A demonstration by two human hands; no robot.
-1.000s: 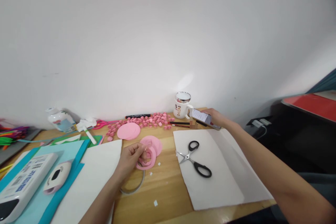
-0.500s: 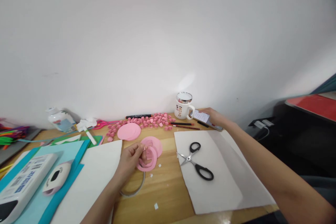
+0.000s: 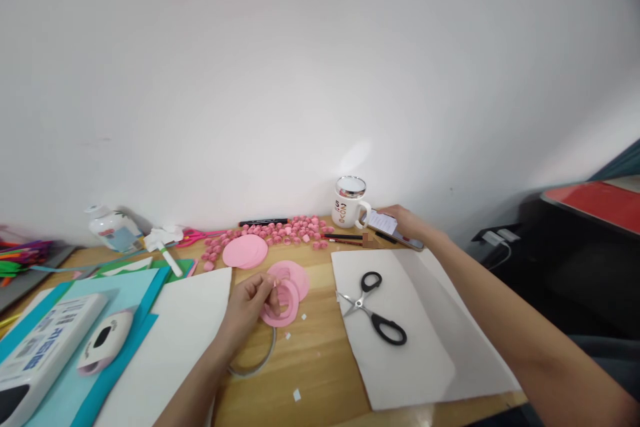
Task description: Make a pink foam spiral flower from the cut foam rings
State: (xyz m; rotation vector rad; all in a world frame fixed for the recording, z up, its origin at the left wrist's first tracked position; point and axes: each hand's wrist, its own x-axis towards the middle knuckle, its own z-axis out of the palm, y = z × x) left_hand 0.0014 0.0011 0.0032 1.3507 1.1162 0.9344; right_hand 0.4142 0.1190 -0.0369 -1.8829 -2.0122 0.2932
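My left hand [image 3: 249,305] pinches a pink paper spiral [image 3: 283,307] just above the wooden table [image 3: 320,367], in front of a pink paper disc [image 3: 295,275]. Far back at the right, my right hand [image 3: 406,223] rests on a phone [image 3: 387,225] that lies flat on the table beside a white mug [image 3: 348,203]. Black-handled scissors [image 3: 374,309] lie half apart on a white sheet [image 3: 425,327] between the two arms.
Many small pink paper rolls [image 3: 285,230], another pink disc [image 3: 245,251], pencils [image 3: 345,238] and a black marker [image 3: 263,221] line the back. White and blue sheets [image 3: 125,340], a punch [image 3: 103,341], a white box [image 3: 40,355] and a tape ring [image 3: 260,360] lie left.
My right hand has laid the phone down flatter and a little farther right. My left hand has drawn the pink spiral slightly upward; the view has shifted a little.
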